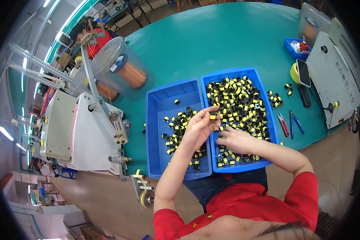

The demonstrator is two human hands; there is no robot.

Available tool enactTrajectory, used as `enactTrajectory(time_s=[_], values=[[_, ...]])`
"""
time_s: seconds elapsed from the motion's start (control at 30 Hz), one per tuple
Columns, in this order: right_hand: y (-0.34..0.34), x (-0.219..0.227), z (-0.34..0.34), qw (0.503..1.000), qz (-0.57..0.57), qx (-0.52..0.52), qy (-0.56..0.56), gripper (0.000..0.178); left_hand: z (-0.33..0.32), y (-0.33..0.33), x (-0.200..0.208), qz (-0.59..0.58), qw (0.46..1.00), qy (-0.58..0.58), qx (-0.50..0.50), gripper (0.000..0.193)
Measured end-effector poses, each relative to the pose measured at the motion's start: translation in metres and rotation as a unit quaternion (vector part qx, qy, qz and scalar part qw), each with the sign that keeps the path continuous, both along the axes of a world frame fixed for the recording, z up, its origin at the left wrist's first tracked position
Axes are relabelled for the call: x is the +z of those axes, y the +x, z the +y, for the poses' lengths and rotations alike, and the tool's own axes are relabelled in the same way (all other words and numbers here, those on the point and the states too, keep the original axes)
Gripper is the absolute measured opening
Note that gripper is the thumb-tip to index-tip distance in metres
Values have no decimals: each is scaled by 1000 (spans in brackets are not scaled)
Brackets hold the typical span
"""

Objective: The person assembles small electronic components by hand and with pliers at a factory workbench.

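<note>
My left hand (pixel 199 130) is raised over the shared edge of two blue bins, pinching a small coil (pixel 213 116) with a black body and yellow tape. Lower and to the right, my right hand (pixel 237 141) reaches into the right bin (pixel 273 132), palm down with curled fingers. Its fingertips are among the coils, and what they grip is partly hidden. Many similar black and yellow coils (pixel 238 94) fill the right bin. In the left bin (pixel 155 120), a smaller heap of coils (pixel 180 124) lies mostly toward its right side.
Loose coils (pixel 275 99), red-handled cutters (pixel 283 125) and blue-handled pliers (pixel 296 122) lie right of the bins on the green table (pixel 180 44). Farther right are a phone (pixel 303 73) and a grey machine box (pixel 334 74). A winding machine (pixel 94 132) and copper wire spools (pixel 131 74) stand left.
</note>
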State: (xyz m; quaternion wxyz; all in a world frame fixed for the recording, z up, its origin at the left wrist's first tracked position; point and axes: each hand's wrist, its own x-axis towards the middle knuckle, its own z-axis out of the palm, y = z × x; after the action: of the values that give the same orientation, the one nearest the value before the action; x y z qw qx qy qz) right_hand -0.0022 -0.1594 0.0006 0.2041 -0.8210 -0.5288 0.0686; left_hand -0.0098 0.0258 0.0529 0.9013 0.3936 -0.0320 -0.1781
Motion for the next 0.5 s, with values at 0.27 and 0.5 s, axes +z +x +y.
enactTrajectory(time_s=[0.27,0.5], values=[[-10,4,0,997,-53,4,-53,30,22,6,-17,-231,522,785,240,22],[-10,-8,2,998,-34,-11,-51,27,13,6,-26,-257,491,793,255,20]])
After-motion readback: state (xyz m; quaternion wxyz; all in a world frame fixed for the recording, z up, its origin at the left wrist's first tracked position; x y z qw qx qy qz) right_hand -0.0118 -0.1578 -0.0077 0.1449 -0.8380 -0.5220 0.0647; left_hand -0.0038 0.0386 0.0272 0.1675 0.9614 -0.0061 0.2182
